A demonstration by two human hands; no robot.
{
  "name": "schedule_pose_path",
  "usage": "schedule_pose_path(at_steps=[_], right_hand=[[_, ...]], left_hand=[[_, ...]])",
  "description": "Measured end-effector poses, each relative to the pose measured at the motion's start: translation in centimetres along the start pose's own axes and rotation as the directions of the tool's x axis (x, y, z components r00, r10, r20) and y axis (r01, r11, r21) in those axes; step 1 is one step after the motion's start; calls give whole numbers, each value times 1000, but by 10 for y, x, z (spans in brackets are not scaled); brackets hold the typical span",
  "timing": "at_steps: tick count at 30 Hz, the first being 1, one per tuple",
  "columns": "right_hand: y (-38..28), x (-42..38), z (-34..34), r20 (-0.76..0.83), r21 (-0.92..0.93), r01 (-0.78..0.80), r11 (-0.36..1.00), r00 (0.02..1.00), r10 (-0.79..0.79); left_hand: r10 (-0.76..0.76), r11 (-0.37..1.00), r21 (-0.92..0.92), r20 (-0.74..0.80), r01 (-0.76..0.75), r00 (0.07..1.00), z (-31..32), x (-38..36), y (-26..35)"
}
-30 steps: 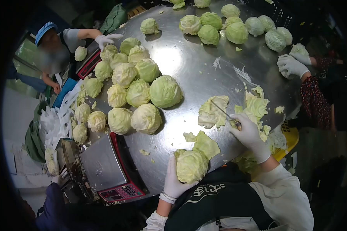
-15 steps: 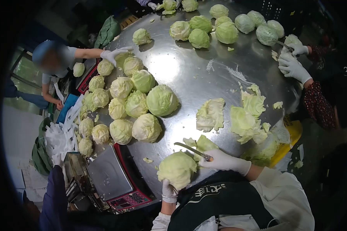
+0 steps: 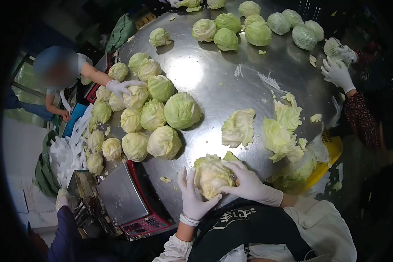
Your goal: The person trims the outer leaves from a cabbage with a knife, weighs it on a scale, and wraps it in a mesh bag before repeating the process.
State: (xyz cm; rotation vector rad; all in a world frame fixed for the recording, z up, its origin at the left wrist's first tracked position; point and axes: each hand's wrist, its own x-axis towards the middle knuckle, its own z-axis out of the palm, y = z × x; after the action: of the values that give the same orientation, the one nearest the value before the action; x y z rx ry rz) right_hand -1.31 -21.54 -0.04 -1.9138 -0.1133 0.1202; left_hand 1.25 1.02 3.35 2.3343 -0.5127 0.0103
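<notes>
A pale green cabbage [image 3: 212, 178] is between my gloved hands near the table's front edge, its leaf side now showing rough and creamy. My left hand [image 3: 194, 198] is open at its left, with fingers spread and the thumb near its lower side. On the right, my right hand [image 3: 253, 185] grips the cabbage with thumb and fingers. A small orange-brown bit of the knife handle [image 3: 237, 181] shows at that palm; the blade is hidden. A loose green leaf [image 3: 230, 156] lies just behind the cabbage.
Many cabbages [image 3: 153, 114] cluster on the steel table [image 3: 214, 87] at left, beside a red-edged scale [image 3: 122, 192]. Trimmed leaves [image 3: 284, 131] lie to the right, by a yellow basket [image 3: 332, 153]. Co-workers' gloved hands [image 3: 122, 88] work at left and right [image 3: 338, 74].
The cabbage has been turned over and moved slightly right. My right hand has come onto it, and the knife blade is out of sight. My left hand has spread. The left co-worker's hand has moved nearer.
</notes>
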Motion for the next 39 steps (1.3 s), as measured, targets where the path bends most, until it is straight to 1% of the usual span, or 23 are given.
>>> schedule_pose_path(at_steps=[1,2,3,5,6,7,10,12,14,16,19,23,25,26,27,28,29,31,33,35,36,37,39], right_hand=[[8,0,-1,-75,-1,-17,1000,997,17],[17,0,-7,-25,15,-93,996,995,93],[18,-2,-12,-28,15,-98,995,995,98],[20,-5,-22,20,62,-173,983,985,172],[24,-8,-26,8,-32,-113,993,994,113],[25,-12,-31,3,-37,-120,992,993,120],[15,-20,-48,-7,-169,-70,983,998,70],[-3,-24,-60,-4,-227,-202,953,978,207],[-13,-27,-61,8,-277,-193,941,979,203],[-11,-30,-56,-10,-368,-116,923,993,121],[-21,-23,-53,-40,-462,-119,879,993,113],[-5,-12,-45,-124,-439,-122,890,989,75],[11,-1,-44,-194,-426,-95,900,981,12],[22,8,-44,-306,-293,-115,949,952,20],[32,18,-53,-310,-292,-115,949,951,20],[41,28,-65,-201,-198,-246,949,958,206],[50,33,-69,-69,-120,-381,917,924,375],[74,32,-59,-96,-87,-373,924,926,365],[90,34,-53,-113,-56,-353,934,932,345],[98,33,-46,-211,-9,-256,967,946,248],[96,34,-45,-197,-6,-250,968,949,244],[92,35,-48,-170,67,-309,949,933,317],[89,40,-49,-117,130,-368,921,916,383]], left_hand=[[4,1000,-2,4,-4,1000,6,-3,-5],[-198,923,-324,65,208,978,16,-7,-10],[-362,703,-589,187,399,913,25,-9,-12],[-361,707,-590,172,389,917,39,-7,-13],[-319,773,-546,103,321,942,47,-3,-18],[-271,830,-498,35,252,962,55,-1,-19],[-195,895,-417,-44,159,980,67,10,-7],[-224,881,-434,-31,189,974,73,14,4],[-248,869,-448,-24,211,968,70,21,15],[-73,995,-69,-9,72,997,59,30,29],[-58,997,-52,-29,56,998,67,28,24],[-49,995,-94,-71,42,996,77,25,21],[45,997,-57,-79,-49,996,77,23,25],[47,997,-57,-75,-51,996,75,22,26],[150,989,8,-26,-150,988,73,20,28],[246,967,67,27,-247,969,71,18,28],[243,967,71,27,-245,970,70,14,19],[93,960,-264,-37,-99,995,66,0,-15],[97,948,-300,-34,-103,995,59,-18,-36],[142,842,-521,-34,-139,989,51,-39,-47],[132,828,-548,-16,-119,991,48,-44,-48],[120,832,-543,-24,-114,992,47,-48,-48],[71,876,-476,-20,-72,997,44,-54,-46]])
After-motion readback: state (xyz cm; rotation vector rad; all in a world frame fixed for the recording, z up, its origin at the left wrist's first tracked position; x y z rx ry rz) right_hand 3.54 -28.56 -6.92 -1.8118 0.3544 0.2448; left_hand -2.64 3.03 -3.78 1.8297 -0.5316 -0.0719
